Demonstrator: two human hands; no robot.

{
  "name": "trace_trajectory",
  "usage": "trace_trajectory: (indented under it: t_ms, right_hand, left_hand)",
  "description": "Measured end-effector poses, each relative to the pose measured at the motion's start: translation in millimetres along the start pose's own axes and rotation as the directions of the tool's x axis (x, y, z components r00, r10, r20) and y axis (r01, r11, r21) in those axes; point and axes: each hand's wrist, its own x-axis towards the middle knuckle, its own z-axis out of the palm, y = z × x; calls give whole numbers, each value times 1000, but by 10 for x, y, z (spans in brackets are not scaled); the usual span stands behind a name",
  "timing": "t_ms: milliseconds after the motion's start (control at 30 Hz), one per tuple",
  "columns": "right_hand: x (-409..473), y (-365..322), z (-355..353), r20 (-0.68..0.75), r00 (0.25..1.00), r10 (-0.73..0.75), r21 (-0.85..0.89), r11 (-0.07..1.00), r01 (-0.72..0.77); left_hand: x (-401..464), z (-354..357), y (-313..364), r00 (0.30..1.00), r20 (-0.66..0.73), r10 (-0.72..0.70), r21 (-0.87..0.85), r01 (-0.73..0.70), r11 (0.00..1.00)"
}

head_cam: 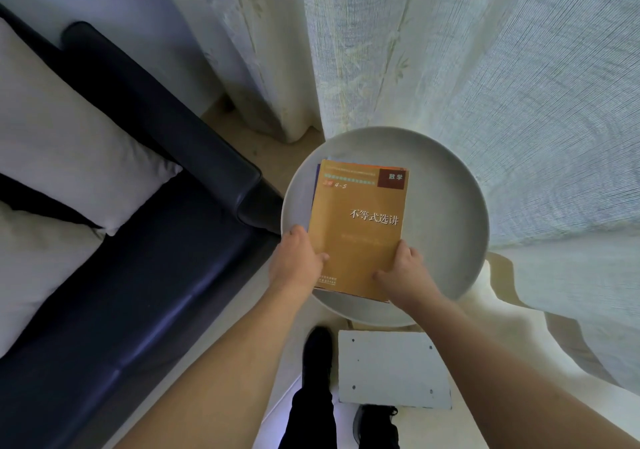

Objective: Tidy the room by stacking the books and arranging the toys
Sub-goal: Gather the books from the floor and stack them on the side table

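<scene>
An orange book (360, 220) with white Chinese lettering lies on top of a small stack on the round white side table (450, 213). Edges of other books show beneath it at its left and top. My left hand (298, 258) grips the stack's near left edge, thumb on the cover. My right hand (405, 272) holds the near right corner, fingers pressed on the cover. No toys are in view.
A dark blue sofa (145, 275) with white cushions (69, 143) fills the left and touches the table. Sheer curtains (485, 67) hang behind and to the right. A white rectangular board (391, 369) lies on the floor by my feet.
</scene>
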Motion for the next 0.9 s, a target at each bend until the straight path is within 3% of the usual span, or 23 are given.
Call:
trace_trajectory:
  t_ms: [133, 233, 400, 533, 667, 900]
  right_hand:
    - [-62, -37, 55, -35, 999, 14, 35, 999, -13]
    - [-142, -51, -3, -107, 994, 27, -59, 998, -33]
    - [-529, -213, -297, -158, 986, 46, -102, 993, -62]
    - [-936, -437, -568, -147, 985, 91, 127, 989, -73]
    - [-1541, -632, -915, -130, 981, 144, 469, 881, -67]
    - [-2429, -747, -1378, -219, 975, 22, 632, 765, 125]
  left_hand:
    - [-88, 41, 67, 995, -58, 79, 29, -77, 997]
    - [-128, 20, 39, 1000, 20, -17, -231, 21, 973]
    - [-372, -325, 119, 991, 110, -78, -563, 127, 817]
    - [-751, -666, 241, 980, 180, -86, -710, 190, 678]
    - [-1298, -1117, 403, 973, 231, -21, -806, 203, 555]
    - [-2066, -1757, 636, 988, 126, 90, -869, 66, 491]
